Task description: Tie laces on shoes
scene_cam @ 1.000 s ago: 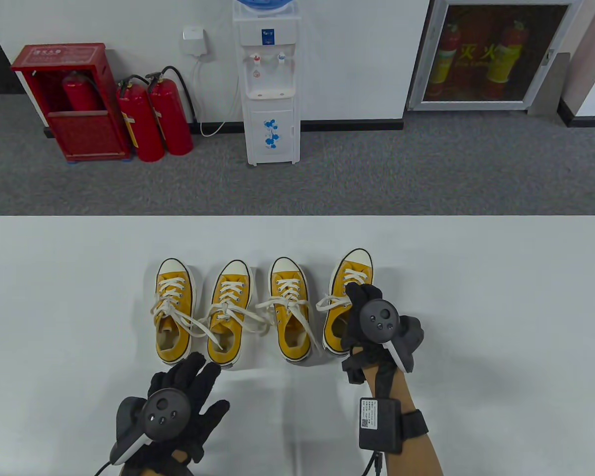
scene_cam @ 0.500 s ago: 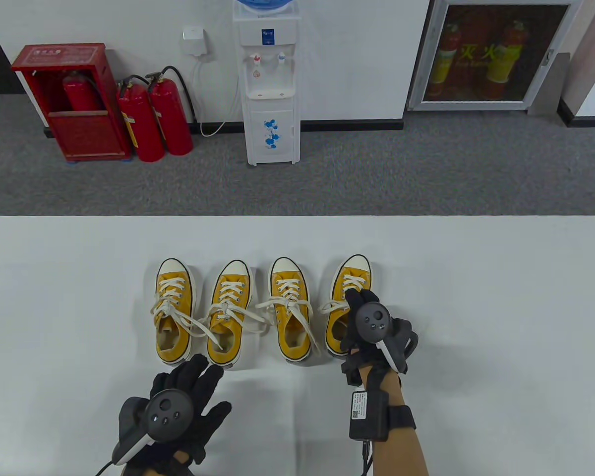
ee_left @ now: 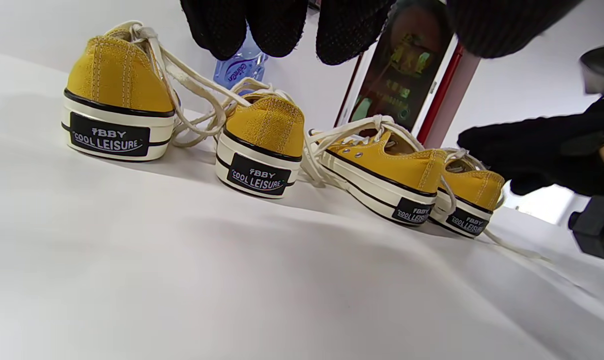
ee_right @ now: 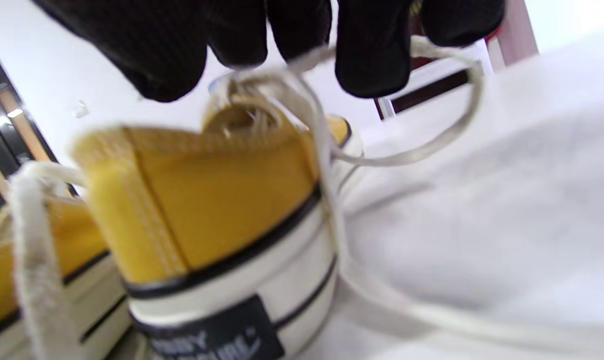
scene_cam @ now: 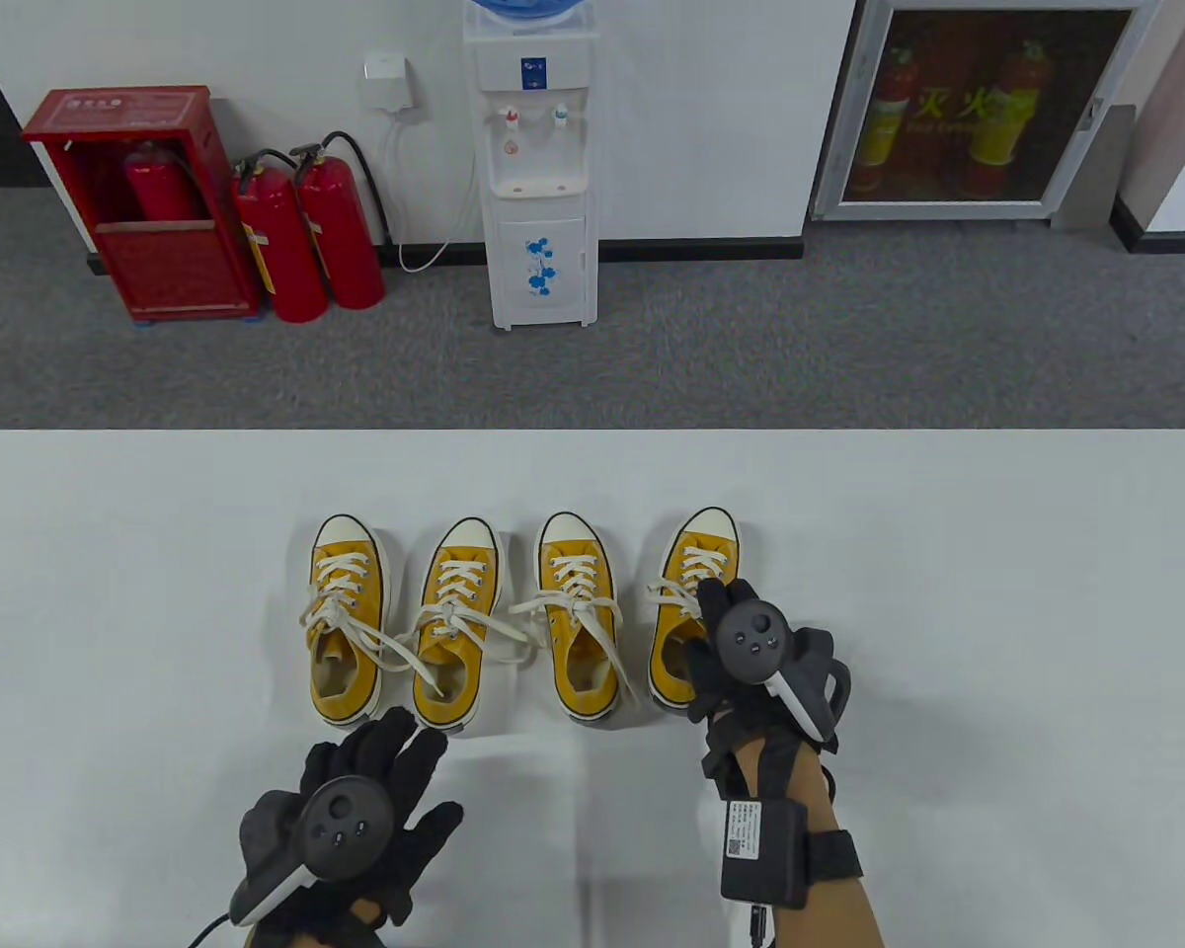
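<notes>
Shoes, four yellow canvas ones with white toe caps, are standing in a row across the white table [scene_cam: 948,553], toes pointing away from the person. Far-left shoe [scene_cam: 346,617] and second shoe [scene_cam: 457,622] are lying just beside each other, loose white laces [scene_cam: 405,647] trailing from the first across the second. Left hand [scene_cam: 351,829] is hovering near the table's front edge, just short of the second shoe's heel, fingers spread and gripping nothing; in the left wrist view its fingertips [ee_left: 277,25] are hanging above the heels, each bearing a black label. Third shoe [scene_cam: 578,612] is sitting with untied laces spilling to both sides. Right hand [scene_cam: 750,652] is covering the heel half of the far-right shoe [scene_cam: 696,583]. In the blurred right wrist view its fingers [ee_right: 372,55] are touching a white lace [ee_right: 432,145] that is looping out over the table; whether they are pinching it cannot be told.
</notes>
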Demonstrator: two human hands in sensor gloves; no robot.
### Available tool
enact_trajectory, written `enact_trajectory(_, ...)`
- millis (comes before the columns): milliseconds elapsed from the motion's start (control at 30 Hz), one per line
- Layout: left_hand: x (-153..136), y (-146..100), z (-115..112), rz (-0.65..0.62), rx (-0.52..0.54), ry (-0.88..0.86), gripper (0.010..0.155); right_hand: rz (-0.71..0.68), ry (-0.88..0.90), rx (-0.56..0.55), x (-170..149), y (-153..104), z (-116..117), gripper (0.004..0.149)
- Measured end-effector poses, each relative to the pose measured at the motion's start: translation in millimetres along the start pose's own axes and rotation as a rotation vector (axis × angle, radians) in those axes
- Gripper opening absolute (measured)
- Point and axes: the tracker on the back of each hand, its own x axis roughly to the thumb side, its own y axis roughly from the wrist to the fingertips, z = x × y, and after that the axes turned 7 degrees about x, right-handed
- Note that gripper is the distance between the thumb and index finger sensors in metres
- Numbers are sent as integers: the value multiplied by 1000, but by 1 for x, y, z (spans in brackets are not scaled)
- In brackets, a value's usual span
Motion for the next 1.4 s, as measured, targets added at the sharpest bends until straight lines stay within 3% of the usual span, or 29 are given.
enact_trajectory(200, 4, 0, -2, -12, -4, 24, 75, -97, -51, -19, 17, -31, -19, 72)
enact_trajectory(433, 7, 0, -2, -24, 0, 42, 75, -198, -158, -48, 34, -68, -24, 80)
enact_trajectory(667, 8, -1, -4, -28, -2, 56, 76, -274, -175, -26, 49, -92, -10, 83)
enact_trajectory(1100, 13, 0, -14, -39, -34, 92, 78, -406, -226, 9, 72, -114, 24, 83)
enact_trajectory(1400, 15, 1, -20, -39, -66, 101, 80, -471, -220, 49, 82, -127, 34, 84)
